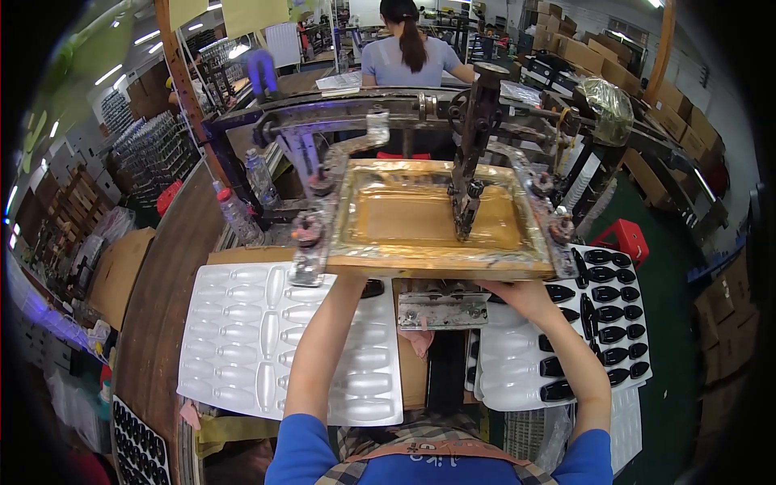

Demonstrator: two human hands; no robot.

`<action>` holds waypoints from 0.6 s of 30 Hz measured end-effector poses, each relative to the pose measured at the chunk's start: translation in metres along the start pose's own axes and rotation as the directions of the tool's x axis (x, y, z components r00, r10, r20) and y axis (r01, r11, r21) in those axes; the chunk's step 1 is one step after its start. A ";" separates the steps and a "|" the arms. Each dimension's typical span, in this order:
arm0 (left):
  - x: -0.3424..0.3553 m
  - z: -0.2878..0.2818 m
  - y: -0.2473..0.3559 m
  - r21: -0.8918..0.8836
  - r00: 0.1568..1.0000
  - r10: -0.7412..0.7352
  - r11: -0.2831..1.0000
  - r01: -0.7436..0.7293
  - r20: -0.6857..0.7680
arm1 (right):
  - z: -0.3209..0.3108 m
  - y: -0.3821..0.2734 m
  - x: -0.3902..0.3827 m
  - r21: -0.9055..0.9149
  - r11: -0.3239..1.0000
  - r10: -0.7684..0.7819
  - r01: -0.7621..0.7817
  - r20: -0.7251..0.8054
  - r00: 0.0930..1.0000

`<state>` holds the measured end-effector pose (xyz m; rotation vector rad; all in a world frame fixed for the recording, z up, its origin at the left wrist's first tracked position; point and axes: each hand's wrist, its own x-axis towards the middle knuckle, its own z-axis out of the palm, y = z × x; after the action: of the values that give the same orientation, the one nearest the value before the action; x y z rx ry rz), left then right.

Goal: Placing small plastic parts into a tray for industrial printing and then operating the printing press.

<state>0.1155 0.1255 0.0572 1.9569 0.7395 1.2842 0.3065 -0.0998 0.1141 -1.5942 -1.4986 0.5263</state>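
Note:
A screen-printing frame (380,218) with amber film is mounted on a grimy metal press (477,121). My left hand (349,287) reaches beneath the frame's left part, beside a partly visible black object (373,288); its fingers are hidden. My right hand (513,293) reaches under the right part, fingers mostly hidden, above a metal fixture (440,311). Below my left arm lies a white moulded tray (234,347) with empty-looking cavities in view. Under my right arm, another white tray (505,372) holds several glossy black bottle-shaped pieces (614,314).
A person (412,56) in light blue works ahead. Plastic bottles (242,226) stand on the wooden bench (158,323) at left. A red stool (622,234) and cardboard boxes (679,129) are at right. Another tray of black pieces (141,436) lies lower left.

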 end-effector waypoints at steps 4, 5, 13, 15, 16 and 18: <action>-0.023 -0.044 0.006 -0.361 0.977 -0.200 0.919 0.161 -0.072 | 0.033 -0.014 0.020 -0.167 0.981 -0.066 0.095 0.172 0.983; -0.037 -0.057 0.007 -0.279 0.970 -0.223 0.941 0.190 -0.092 | 0.035 -0.016 0.022 -0.265 0.955 -0.074 0.137 0.233 0.970; -0.124 -0.079 -0.033 -0.229 0.865 -0.477 0.869 0.439 -0.152 | -0.007 0.009 -0.013 -0.118 0.986 0.091 -0.116 -0.201 0.975; -0.139 -0.070 -0.042 -0.195 0.833 -0.531 0.843 0.501 -0.155 | -0.020 0.020 -0.017 -0.250 0.962 0.091 -0.112 -0.093 0.991; -0.143 -0.066 -0.044 -0.212 0.847 -0.513 0.851 0.480 -0.142 | -0.024 0.024 -0.017 -0.375 0.902 0.238 -0.215 0.016 0.971; -0.149 -0.060 -0.045 0.069 0.842 -0.485 0.856 0.512 -0.235 | -0.017 0.031 -0.025 -0.564 0.825 0.105 -0.041 0.082 0.991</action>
<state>0.0028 0.0534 -0.0427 1.5755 1.3694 1.1401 0.3331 -0.1255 0.0925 -2.1096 -1.7896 0.2149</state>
